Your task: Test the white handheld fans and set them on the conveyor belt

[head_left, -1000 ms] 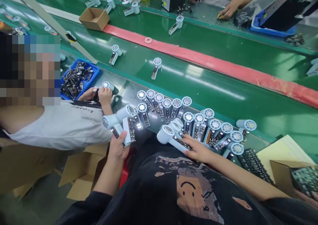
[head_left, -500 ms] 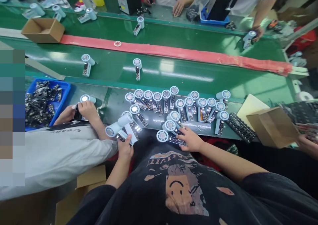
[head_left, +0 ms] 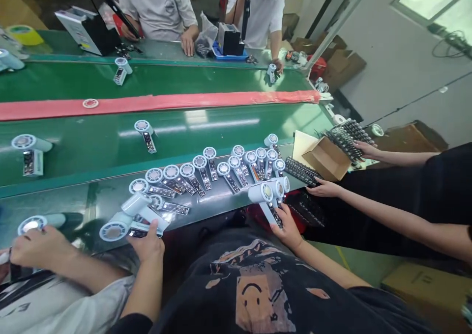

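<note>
Light-blue handheld fans with round heads and bare circuit boards in their handles are in both my hands. My left hand (head_left: 148, 243), at the near edge of the bench on the left, is closed round the handles of two handheld fans (head_left: 117, 226), one crossing over the other. My right hand (head_left: 289, 230) grips a bunch of handheld fans (head_left: 262, 193) by their handles, just off the bench edge; the rear ones are partly hidden. Between my hands, several more fans (head_left: 187, 171) lie in an uneven row on the metal bench (head_left: 210, 204), boards facing up.
Fans (head_left: 143, 126) lie on the green conveyor (head_left: 206, 127), split by a red strip (head_left: 199, 99). At left, a co-worker's hand (head_left: 42, 248) works at another fan. On the right, a co-worker's hands hold dark circuit-board panels (head_left: 300, 171) beside an open cardboard box (head_left: 326, 159).
The view has swung right. My right hand has lifted its fans from the bench edge and turned them more upright. The co-worker on the right now touches the board panels with both hands.
</note>
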A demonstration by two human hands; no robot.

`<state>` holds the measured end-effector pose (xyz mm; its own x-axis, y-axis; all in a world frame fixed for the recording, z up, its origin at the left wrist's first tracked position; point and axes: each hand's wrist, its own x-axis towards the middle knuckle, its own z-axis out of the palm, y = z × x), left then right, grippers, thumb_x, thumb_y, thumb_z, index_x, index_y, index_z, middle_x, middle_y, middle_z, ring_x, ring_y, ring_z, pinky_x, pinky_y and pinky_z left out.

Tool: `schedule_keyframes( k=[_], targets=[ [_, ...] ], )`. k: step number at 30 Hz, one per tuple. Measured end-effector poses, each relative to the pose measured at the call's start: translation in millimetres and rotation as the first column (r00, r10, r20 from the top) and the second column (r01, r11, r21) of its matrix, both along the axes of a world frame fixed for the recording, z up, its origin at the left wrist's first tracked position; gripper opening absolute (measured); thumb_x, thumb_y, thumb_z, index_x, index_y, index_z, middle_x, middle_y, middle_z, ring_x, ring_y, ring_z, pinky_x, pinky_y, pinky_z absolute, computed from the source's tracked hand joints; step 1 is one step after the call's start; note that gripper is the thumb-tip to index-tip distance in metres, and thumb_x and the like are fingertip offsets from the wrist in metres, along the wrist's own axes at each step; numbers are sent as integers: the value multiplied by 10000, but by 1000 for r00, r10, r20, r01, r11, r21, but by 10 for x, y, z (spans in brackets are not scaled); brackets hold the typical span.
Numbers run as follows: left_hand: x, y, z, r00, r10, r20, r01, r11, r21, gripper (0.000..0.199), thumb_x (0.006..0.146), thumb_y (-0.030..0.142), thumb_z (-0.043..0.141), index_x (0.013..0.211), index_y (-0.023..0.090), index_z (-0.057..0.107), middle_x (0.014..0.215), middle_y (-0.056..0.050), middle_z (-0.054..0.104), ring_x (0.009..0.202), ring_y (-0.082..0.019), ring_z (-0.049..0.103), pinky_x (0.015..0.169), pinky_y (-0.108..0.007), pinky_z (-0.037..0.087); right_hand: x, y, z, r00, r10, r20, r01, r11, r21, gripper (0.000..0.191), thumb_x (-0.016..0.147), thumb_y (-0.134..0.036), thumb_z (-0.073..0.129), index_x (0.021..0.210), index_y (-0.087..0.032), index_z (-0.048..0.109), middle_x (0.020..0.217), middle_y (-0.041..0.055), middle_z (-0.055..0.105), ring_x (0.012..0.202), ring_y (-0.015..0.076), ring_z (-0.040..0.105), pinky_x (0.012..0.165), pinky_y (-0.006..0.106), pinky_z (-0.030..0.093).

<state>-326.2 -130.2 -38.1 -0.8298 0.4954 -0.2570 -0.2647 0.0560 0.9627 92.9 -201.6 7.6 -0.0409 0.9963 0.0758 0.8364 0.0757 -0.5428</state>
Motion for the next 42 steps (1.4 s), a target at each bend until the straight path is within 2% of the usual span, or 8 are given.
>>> schedule_keyframes(
  k=[6, 14, 19, 25, 29, 34, 38, 42],
  targets=[
    [-58, -163, 199, 1000, -23, -1, 23, 997, -75, 572, 472, 253, 887, 887, 240, 495, 891, 49, 608, 798, -144, 617, 843, -376, 572, -34, 445, 58, 1000, -3, 7, 3, 1000, 12, 429, 802, -406, 580, 1159, -190, 682, 1263, 178, 512, 1211, 399, 526, 1062, 593, 469],
    [351, -501, 610, 999, 44, -27, -48, 984, -174, 449, 531, 243, 860, 849, 236, 543, 843, 33, 628, 728, -144, 618, 760, -316, 569, -101, 1279, 8, 997, 69, 38, -71, 997, 31, 411, 799, -397, 608, 1145, -199, 711, 1269, 180, 523, 1168, 408, 526, 1047, 619, 459],
    [683, -438, 771, 999, 38, 25, -34, 987, -157, 480, 546, 221, 877, 921, 246, 579, 913, 24, 652, 780, -149, 645, 754, -304, 583, 76, 1468, -23, 994, 106, 31, -109, 990, 93, 409, 786, -395, 615, 1139, -215, 716, 1264, 172, 534, 1135, 384, 541, 1016, 573, 497],
    [968, -177, 860, 991, -80, 107, 97, 981, -166, 454, 639, 287, 848, 1009, 279, 585, 947, 9, 685, 812, -184, 683, 796, -337, 596, 321, 1642, 172, 995, 101, -3, -100, 993, 55, 426, 796, -409, 605, 1160, -206, 695, 1272, 173, 529, 1162, 389, 533, 1039, 587, 476],
    [1071, 177, 975, 959, -190, 210, 228, 958, -175, 515, 608, 312, 869, 1045, 272, 601, 903, -1, 711, 822, -199, 697, 787, -336, 598, 311, 1492, 199, 990, 91, -109, -95, 995, -38, 488, 799, -450, 577, 1195, -179, 663, 1299, 192, 509, 1255, 415, 492, 1072, 591, 449],
    [1053, 663, 1087, 861, -407, 306, 452, 888, -89, 733, 522, 343, 935, 1180, 275, 621, 956, -17, 763, 775, -184, 709, 777, -310, 595, -29, 894, 59, 945, -63, -321, 32, 994, -101, 507, 815, -491, 560, 1219, -195, 640, 1268, 170, 541, 1248, 381, 533, 1067, 532, 469],
    [968, 1001, 1146, 757, -555, 345, 604, 795, -45, 836, 461, 359, 976, 1220, 290, 633, 1041, -29, 775, 790, -191, 719, 773, -318, 603, -323, 525, -21, 912, -219, -347, 194, 975, -107, 503, 815, -489, 565, 1229, -213, 642, 1254, 149, 549, 1225, 359, 561, 1050, 493, 491],
    [984, 1277, 1148, 630, -660, 409, 733, 679, -32, 871, 415, 374, 997, 1206, 283, 642, 968, -15, 778, 752, -192, 712, 725, -321, 611, -345, 361, 3, 914, -302, -270, 300, 953, -51, 514, 819, -488, 552, 1237, -203, 640, 1271, 155, 532, 1205, 360, 565, 1037, 511, 501]
  ],
)
